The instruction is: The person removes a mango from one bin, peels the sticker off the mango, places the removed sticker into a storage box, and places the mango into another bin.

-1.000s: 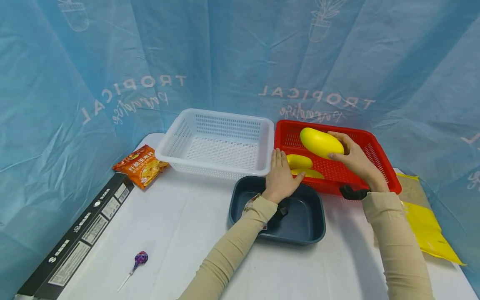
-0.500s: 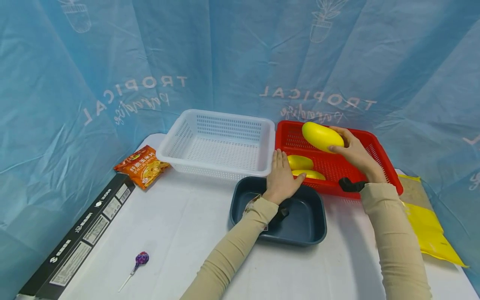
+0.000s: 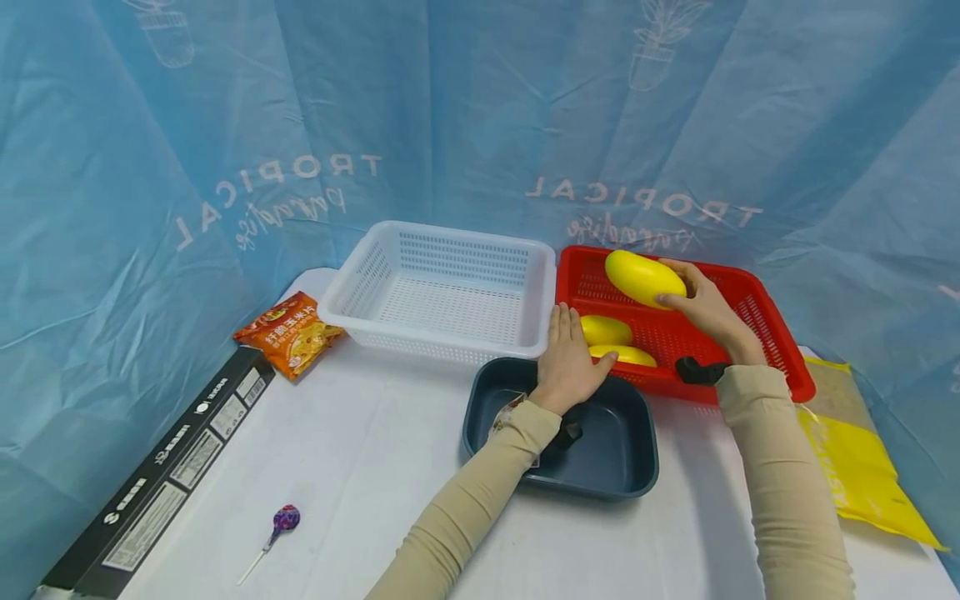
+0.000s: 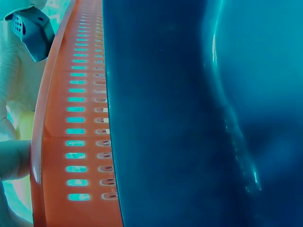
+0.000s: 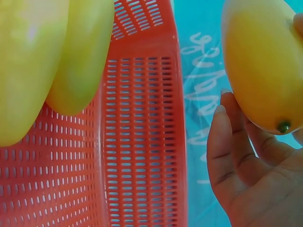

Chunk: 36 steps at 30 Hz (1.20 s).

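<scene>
My right hand [image 3: 708,310] grips a yellow mango [image 3: 643,279] by its right end, over the back part of the red perforated basket [image 3: 731,321]. In the right wrist view the held mango [image 5: 265,66] shows a small dark stem spot, with the fingers beneath it. Two more mangoes [image 3: 606,331] lie at the basket's left front. My left hand [image 3: 570,358] has its fingers straight and rests at the basket's front left corner, beside those mangoes. Its wrist passes over a dark blue-grey tub [image 3: 637,467]; in the left wrist view the basket's wall [image 4: 57,118] stands beside the tub.
A white perforated basket [image 3: 356,323] stands left of the red one. An orange snack bag [image 3: 291,335], a long black box [image 3: 161,471] and a lollipop [image 3: 283,520] lie at left. A yellow packet [image 3: 862,467] lies at right. A blue curtain [image 3: 480,125] hangs behind.
My right hand has shifted the held mango slightly back and to the left over the red basket. The left hand stays at the basket's corner. The head view has shifted a little.
</scene>
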Available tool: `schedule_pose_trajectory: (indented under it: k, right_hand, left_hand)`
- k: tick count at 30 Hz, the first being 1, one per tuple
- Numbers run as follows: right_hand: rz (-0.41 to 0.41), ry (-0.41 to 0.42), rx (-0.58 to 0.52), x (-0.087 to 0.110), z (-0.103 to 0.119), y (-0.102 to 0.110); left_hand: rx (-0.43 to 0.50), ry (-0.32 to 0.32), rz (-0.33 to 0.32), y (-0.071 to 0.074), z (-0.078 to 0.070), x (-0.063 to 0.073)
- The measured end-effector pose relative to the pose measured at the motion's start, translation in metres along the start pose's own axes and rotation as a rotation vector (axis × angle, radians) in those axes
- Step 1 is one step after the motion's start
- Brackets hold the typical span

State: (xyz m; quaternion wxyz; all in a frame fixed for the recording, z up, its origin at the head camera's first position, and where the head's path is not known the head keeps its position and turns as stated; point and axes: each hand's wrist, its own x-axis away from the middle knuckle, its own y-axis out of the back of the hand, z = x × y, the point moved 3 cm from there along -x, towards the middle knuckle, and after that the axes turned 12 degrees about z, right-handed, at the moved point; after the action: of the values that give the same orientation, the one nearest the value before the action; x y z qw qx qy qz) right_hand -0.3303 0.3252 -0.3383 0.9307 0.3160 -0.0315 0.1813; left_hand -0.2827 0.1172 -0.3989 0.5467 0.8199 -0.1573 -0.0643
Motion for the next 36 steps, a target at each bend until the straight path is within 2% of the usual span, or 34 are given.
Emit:
schedule_pose_trajectory:
  k: [12,21,30,36]
  right_hand:
    - [0.027,0.012,-0.028,-0.014,-0.002,-0.004]
    - [0.019,-0.003,-0.067,-0.028,-0.013,-0.004]
    - [0.030,-0.001,-0.059,-0.041,-0.026,-0.011]
    - [0.036,-0.011,-0.067,-0.051,-0.029,-0.013]
  left_hand:
    - [-0.011,0.000,0.008,-0.002,0.000,0.000]
    - [-0.020,0.009,0.005,-0.001,0.000,0.000]
    - [-0.036,0.009,0.015,-0.005,0.000,0.001]
    - [-0.046,0.010,0.002,-0.002,0.000,0.000]
